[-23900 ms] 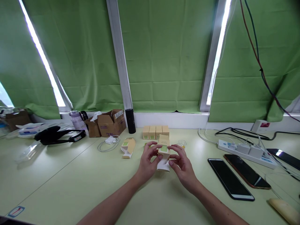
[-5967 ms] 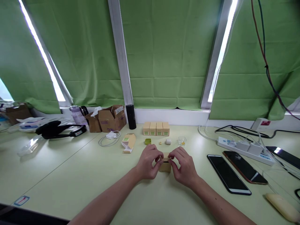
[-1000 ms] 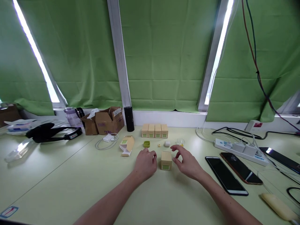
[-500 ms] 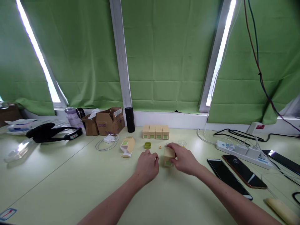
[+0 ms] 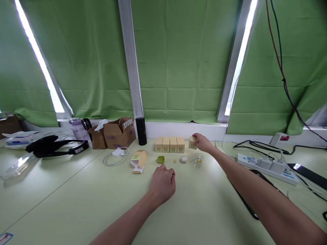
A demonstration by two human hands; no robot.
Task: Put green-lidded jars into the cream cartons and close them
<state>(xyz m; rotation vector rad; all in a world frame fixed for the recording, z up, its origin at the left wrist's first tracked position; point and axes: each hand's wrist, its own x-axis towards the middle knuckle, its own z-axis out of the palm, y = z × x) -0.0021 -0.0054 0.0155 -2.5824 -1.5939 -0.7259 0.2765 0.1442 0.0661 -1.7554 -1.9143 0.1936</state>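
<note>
My right hand [image 5: 203,143] grips a small tan cardboard box [image 5: 192,144] with a green-edged label, just right of a row of several matching boxes [image 5: 169,145]. A narrow gap separates it from the row. Loosely curled on the table, my left hand [image 5: 162,182] has nothing visible in it. In front of that hand sit a small green tray [image 5: 160,159] and a tiny yellowish piece [image 5: 174,161]. Farther right are a small white roll-shaped object [image 5: 184,159] and a clear plastic container [image 5: 198,159] with something yellow in it. An opened tan carton [image 5: 139,161] lies to the left.
A black cylinder [image 5: 141,131] and an open cardboard box [image 5: 120,132] stand at the back left. A white charger [image 5: 119,152] with its cable lies before them. On the right are a power strip [image 5: 268,167] and phones, one [image 5: 242,197] partly under my right forearm.
My right hand has carried the small box back and right, to the end of the row. The white roll-shaped object and the clear container now show fully. My left hand has barely moved.
</note>
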